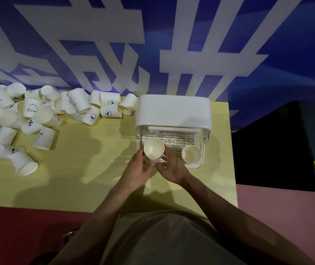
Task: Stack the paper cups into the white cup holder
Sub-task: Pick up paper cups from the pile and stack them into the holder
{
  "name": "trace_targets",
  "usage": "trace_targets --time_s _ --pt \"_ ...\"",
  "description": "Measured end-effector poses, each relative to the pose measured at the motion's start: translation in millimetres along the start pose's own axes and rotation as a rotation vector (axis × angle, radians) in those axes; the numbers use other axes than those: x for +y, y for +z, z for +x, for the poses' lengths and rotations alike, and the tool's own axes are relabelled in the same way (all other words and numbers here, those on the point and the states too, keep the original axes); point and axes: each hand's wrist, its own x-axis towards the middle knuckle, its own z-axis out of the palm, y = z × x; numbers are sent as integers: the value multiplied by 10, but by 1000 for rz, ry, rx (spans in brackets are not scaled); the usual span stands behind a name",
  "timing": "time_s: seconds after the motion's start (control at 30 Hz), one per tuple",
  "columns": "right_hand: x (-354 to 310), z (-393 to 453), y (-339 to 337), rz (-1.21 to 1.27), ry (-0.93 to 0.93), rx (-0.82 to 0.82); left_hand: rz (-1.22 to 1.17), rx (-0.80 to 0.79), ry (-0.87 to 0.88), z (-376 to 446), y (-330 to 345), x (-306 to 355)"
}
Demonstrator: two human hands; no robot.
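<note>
at the yellow table's [88, 169] far right corner, i see both my left hand [140, 172] and right hand [172, 170] gripping an upright paper cup [153, 150] at the white cup holder's [173, 111] near-left slot; loose cups [28, 119] crowd the far left edge, some cut off.

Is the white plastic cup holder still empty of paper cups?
No: the white plastic cup holder has one open paper cup at its right front, and both hands hold another.
</note>
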Motion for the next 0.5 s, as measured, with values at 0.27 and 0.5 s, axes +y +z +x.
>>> trace_targets --time_s 0.27,0.5 --pt "-99 163 -219 109 117 156 -46 -148 54 336 -16 271" --pt "-30 347 -405 114 255 216 18 -270 59 601 29 387"
